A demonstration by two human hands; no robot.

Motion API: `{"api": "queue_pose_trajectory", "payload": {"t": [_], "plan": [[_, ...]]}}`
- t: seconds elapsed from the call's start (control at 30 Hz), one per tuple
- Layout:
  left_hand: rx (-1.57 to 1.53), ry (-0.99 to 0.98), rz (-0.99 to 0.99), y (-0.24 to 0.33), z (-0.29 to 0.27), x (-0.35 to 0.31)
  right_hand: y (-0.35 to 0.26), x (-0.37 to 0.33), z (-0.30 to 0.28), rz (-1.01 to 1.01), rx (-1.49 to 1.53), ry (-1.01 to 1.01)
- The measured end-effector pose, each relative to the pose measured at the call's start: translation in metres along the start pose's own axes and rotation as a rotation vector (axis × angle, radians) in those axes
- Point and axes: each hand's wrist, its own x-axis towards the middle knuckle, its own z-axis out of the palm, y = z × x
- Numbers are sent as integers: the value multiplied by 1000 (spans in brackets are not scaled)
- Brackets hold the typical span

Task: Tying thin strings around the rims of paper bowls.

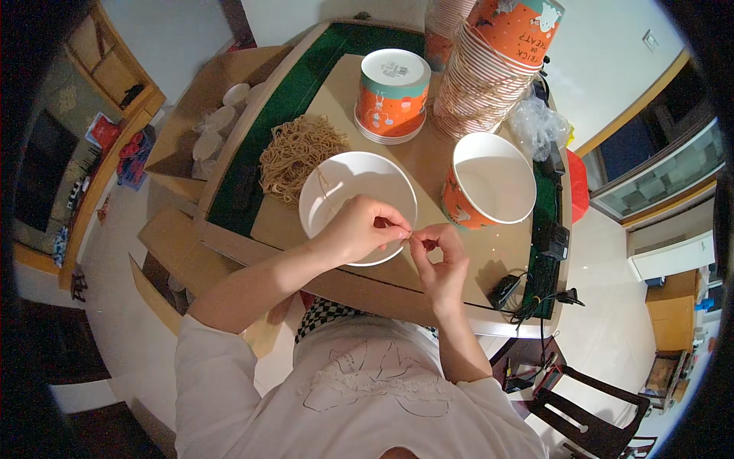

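A white-lined paper bucket stands in front of me, its open mouth facing up. A thin beige cord hangs inside it and runs under my left hand. At the bucket's near right rim my left fingertips are closed in a pinch on the cord. My right hand pinches at the same spot, its fingertips touching the left ones; the cord's end between them is mostly hidden. To the right stands a second open orange bucket. A tangled heap of beige cords lies at the far left of my bucket.
Behind are an upside-down orange bucket and a tall leaning stack of nested buckets. Clear plastic bags lie at the right. Black adapters and cables sit by the table's right edge. An open carton stands left.
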Motion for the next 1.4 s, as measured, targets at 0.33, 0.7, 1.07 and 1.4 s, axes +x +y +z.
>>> {"api": "queue_pose_trajectory", "payload": {"t": [0.33, 0.7, 1.07, 1.4], "plan": [[48, 92, 66, -1, 2, -1, 1, -1, 1, 36, 3, -10], [27, 108, 75, 5, 0, -4, 0, 5, 6, 42, 71, -75], [75, 170, 159, -2, 2, -6, 1, 6, 7, 17, 60, -40], [308, 354, 337, 0, 11, -11, -2, 6, 7, 21, 40, -58]]}}
